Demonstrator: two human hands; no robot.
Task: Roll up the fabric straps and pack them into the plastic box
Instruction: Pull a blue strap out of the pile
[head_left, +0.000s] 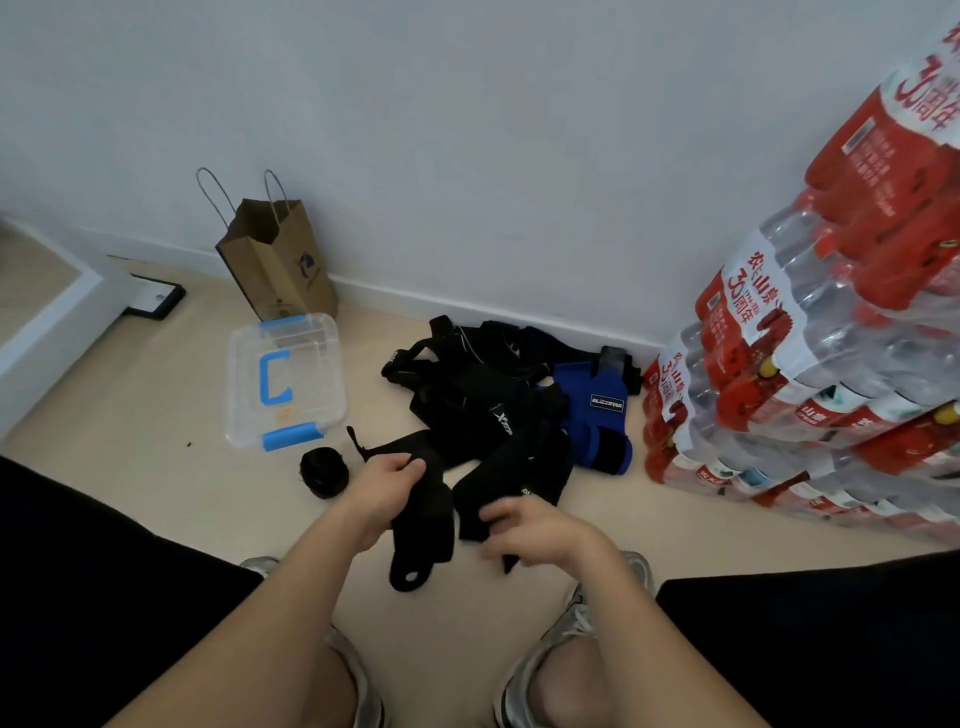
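A person crouches over a beige floor (156, 395) by a white wall. The left hand (387, 486) grips a black strap (423, 525); the right hand (524, 530), blurred, seems closed on another strap's end. One rolled strap (323, 472) lies beside the plastic box (284, 379), whose lid looks shut. A pile of straps (498, 400) remains unrolled, near stacked bottled water packs (810, 332).
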